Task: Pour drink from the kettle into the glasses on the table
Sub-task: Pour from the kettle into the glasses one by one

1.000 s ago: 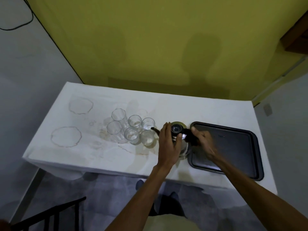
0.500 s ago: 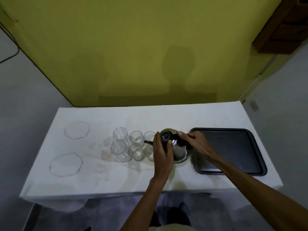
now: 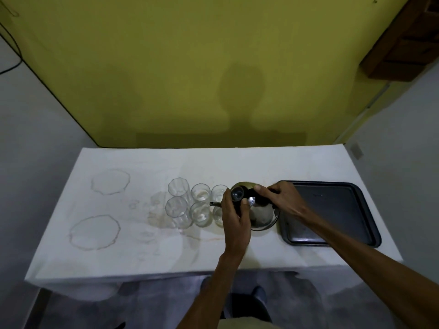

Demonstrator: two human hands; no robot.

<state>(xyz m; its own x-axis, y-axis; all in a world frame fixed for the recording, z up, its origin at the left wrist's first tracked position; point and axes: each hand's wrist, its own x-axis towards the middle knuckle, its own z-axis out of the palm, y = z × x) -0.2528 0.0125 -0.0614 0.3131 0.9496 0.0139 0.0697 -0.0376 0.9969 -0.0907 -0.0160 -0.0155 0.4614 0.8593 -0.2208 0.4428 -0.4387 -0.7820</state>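
A shiny metal kettle (image 3: 260, 216) with a black handle and lid knob is at the middle of the white table (image 3: 237, 162). Its thin spout points left over a cluster of several clear glasses (image 3: 177, 206). My right hand (image 3: 276, 198) grips the black handle on top. My left hand (image 3: 235, 217) wraps the kettle's left side, thumb and fingers around the lid knob. The kettle tilts towards the nearest front glass (image 3: 200, 213). No liquid stream is visible.
A dark rectangular tray (image 3: 344, 210) lies just right of the kettle. Two ring-shaped stains (image 3: 95, 231) mark the cloth at the left. The table backs onto a yellow wall. A wooden cabinet (image 3: 408, 43) hangs at the upper right.
The kettle has left the tray's edge and moved left, closer to the glasses, with both hands still on it. The camera view has tilted up and levelled.
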